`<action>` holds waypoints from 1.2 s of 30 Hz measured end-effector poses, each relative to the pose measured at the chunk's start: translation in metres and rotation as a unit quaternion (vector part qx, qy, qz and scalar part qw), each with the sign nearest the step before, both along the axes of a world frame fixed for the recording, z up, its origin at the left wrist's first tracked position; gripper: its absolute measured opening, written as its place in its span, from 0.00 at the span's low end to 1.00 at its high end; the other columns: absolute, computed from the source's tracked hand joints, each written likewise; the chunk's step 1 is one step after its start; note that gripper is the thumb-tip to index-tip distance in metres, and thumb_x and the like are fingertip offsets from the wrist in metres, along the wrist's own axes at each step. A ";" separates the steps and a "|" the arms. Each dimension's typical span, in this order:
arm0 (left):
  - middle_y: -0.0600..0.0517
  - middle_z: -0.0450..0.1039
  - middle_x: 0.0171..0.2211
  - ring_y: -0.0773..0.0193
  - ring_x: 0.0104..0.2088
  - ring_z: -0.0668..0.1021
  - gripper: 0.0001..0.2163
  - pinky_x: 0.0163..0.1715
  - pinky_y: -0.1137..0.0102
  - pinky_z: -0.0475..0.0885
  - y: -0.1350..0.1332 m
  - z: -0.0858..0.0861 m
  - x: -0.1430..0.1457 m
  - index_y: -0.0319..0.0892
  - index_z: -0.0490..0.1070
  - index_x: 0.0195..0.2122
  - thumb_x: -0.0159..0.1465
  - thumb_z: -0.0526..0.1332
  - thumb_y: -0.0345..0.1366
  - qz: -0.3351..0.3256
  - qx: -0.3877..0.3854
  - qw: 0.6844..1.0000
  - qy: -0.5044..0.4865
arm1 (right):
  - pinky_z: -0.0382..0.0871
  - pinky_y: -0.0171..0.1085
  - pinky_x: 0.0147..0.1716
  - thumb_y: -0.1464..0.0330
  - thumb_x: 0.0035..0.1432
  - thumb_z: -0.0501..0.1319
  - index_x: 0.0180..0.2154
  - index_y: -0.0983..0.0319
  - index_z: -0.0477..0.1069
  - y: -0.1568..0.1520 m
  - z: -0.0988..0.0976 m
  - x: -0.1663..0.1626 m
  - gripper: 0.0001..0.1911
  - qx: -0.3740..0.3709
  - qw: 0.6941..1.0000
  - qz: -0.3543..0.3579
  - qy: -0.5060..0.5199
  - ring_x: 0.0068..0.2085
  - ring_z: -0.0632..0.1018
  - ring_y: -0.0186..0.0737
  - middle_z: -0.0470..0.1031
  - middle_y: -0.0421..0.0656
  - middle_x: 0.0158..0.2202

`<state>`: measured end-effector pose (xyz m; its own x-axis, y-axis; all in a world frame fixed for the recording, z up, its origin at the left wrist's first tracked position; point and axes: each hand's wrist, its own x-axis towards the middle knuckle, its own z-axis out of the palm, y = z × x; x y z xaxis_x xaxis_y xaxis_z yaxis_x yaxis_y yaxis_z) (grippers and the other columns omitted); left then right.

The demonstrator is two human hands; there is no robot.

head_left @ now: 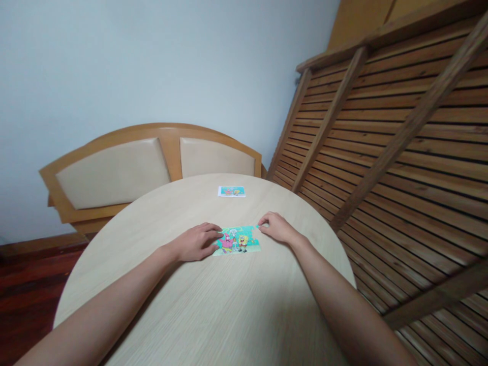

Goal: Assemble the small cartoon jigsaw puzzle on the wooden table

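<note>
A small cartoon jigsaw picture lies flat near the middle of a round pale wooden table. My left hand rests on the table with its fingers curled against the picture's left edge. At the upper right corner of the picture, my right hand touches the edge with bent fingertips. Neither hand lifts anything. A second, smaller card with the same cartoon print lies farther back on the table, out of reach of both hands.
A wooden headboard with two beige padded panels leans against the pale wall behind the table. A slatted wooden bed frame stands tilted close to the table's right side. Dark red wood floor shows at the left.
</note>
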<state>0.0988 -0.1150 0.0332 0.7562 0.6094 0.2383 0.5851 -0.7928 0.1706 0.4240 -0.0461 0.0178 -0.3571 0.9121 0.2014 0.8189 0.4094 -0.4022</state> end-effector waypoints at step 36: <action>0.41 0.71 0.53 0.53 0.53 0.74 0.17 0.57 0.59 0.70 0.001 -0.001 -0.003 0.41 0.70 0.57 0.70 0.55 0.39 -0.004 -0.003 1.000 -0.005 | 0.66 0.32 0.33 0.73 0.51 0.63 0.39 0.61 0.78 -0.013 0.011 -0.008 0.11 -0.084 0.993 0.055 0.068 0.32 0.77 0.35 0.80 0.39 0.31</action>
<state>0.0958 -0.1141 0.0321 0.7586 0.6053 0.2411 0.5775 -0.7960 0.1814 0.4165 -0.0592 0.0291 -0.4363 0.8938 0.1033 0.7067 0.4115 -0.5755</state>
